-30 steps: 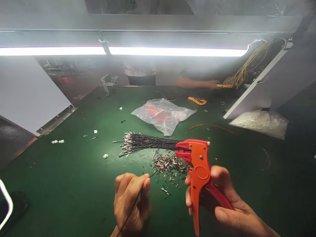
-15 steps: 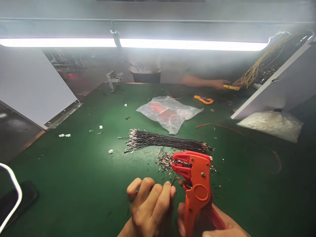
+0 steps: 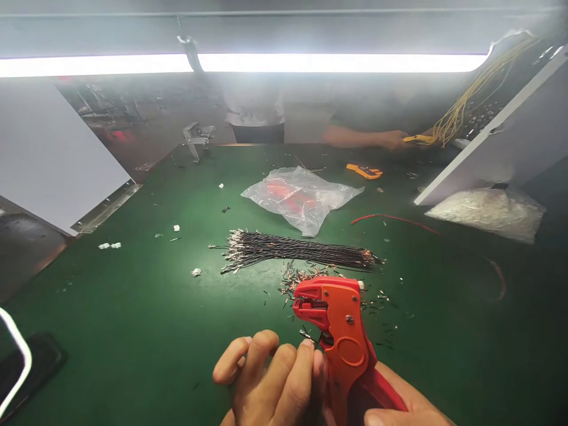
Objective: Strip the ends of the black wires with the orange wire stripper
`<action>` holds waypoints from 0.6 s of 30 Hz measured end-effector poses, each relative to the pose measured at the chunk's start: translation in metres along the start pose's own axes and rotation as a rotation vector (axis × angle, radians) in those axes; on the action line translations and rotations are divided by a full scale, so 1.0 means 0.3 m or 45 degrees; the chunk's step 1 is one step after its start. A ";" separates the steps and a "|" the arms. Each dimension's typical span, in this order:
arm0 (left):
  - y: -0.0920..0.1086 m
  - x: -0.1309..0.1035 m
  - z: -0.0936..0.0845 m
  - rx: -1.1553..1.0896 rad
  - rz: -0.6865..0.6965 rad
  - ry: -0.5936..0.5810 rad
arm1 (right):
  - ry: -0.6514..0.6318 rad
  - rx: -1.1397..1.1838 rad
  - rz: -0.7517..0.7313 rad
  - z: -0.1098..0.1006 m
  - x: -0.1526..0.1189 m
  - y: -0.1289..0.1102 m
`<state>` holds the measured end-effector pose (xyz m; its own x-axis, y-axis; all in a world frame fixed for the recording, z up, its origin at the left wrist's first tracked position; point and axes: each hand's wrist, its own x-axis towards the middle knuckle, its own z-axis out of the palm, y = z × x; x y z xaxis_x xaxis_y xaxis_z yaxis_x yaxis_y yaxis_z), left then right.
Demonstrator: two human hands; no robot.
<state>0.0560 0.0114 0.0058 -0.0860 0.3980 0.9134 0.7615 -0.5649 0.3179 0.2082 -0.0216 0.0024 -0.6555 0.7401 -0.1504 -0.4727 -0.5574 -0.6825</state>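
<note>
My left hand (image 3: 270, 378) is closed, pinching a short black wire (image 3: 313, 339) with a shiny metal end between forefinger and thumb. The wire's other part reaches the lower opening of the orange-red wire stripper (image 3: 348, 343); whether it sits inside I cannot tell. My right hand (image 3: 399, 396) grips the stripper's handles, its jaws pointing left. Just beyond lies a bundle of black wires (image 3: 293, 249), with metal terminals at the left and bare copper at the right. Wire scraps (image 3: 293, 275) are strewn between the bundle and the stripper.
Behind the bundle lies a clear plastic bag (image 3: 302, 195) with something red inside. A yellow tool (image 3: 364, 171) and a thin red wire (image 3: 390, 217) are to its right. A full bag (image 3: 492, 213) lies by the right panel. Across the table, a person's hand (image 3: 393, 139) holds another yellow tool.
The stripper has moved left and slightly down, closer to my left hand. The metal end of the pinched wire now shows above my fingertips. The whole view has shifted slightly.
</note>
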 end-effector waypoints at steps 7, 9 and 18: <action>-0.021 -0.021 -0.035 -0.029 0.134 -0.179 | 0.076 -0.051 0.036 0.032 0.019 -0.036; -0.023 -0.021 -0.042 -0.028 0.133 -0.196 | 0.091 -0.055 0.035 0.031 0.016 -0.034; -0.017 -0.015 -0.021 -0.002 0.146 -0.162 | 0.259 0.002 0.115 -0.010 -0.007 0.018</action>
<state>0.0485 0.0080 0.0016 0.0838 0.4193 0.9040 0.7605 -0.6131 0.2139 0.2090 -0.0250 -0.0031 -0.5630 0.7477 -0.3522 -0.4186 -0.6254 -0.6586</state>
